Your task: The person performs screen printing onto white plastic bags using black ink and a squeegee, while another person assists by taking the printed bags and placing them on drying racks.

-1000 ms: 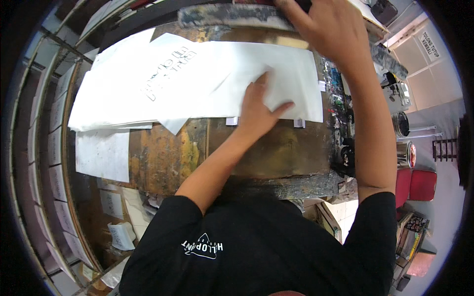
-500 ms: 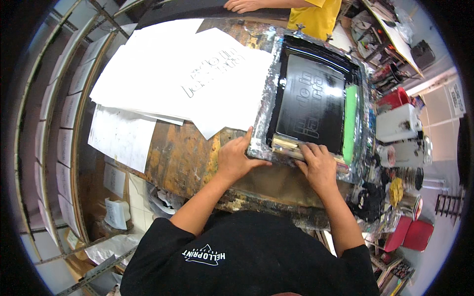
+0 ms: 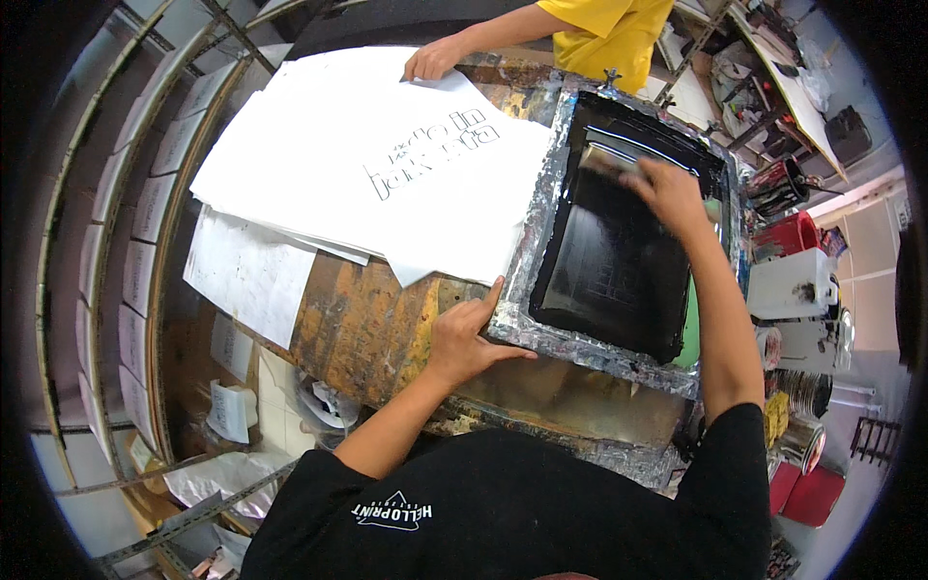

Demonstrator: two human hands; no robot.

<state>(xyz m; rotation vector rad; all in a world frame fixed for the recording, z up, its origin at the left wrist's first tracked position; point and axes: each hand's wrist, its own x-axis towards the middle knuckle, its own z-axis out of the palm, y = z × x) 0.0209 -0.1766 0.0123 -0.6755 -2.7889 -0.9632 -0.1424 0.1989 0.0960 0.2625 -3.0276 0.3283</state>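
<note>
- Paint-stained brown wooden surface (image 3: 358, 300): under the left hand (image 3: 462, 340), reaching away beyond it.
- Loose pile of white paper sheets (image 3: 300, 145), top one with black outlined lettering: beyond and left of left hand. Light, floppy, probably creases easily; take by bare edges. Sheet count not readable.
- Ink-crusted rectangular screen frame (image 3: 590, 356): just right of left hand, below the right hand (image 3: 672, 195). Looks stiff, fairly heavy; hold by outer rails. Whatever lies underneath is hidden.
- Glossy black ink (image 3: 580, 300) over the mesh: on the near side of right hand. Likely slick; pattern under it barely visible.
- Co-worker's yellow sleeve (image 3: 590, 14), cut off at top; co-worker's hand (image 3: 432, 60) on the pile's far edge, well beyond left hand.
- Left hand: thumb and forefinger spread wide at frame's near-left corner, nothing clasped; other fingers partly tucked away.
- Right hand: curled onto a brownish bar-shaped squeegee (image 3: 606, 162), motion-blurred, single fingers unclear.
- Squeegee: juts left from right hand, inside frame. Probably light, stiff, slippery if inky; grip mid-handle. Blade edge not clear.
- Thin green strip (image 3: 689, 333): nearside of right hand, partly behind forearm.
</note>
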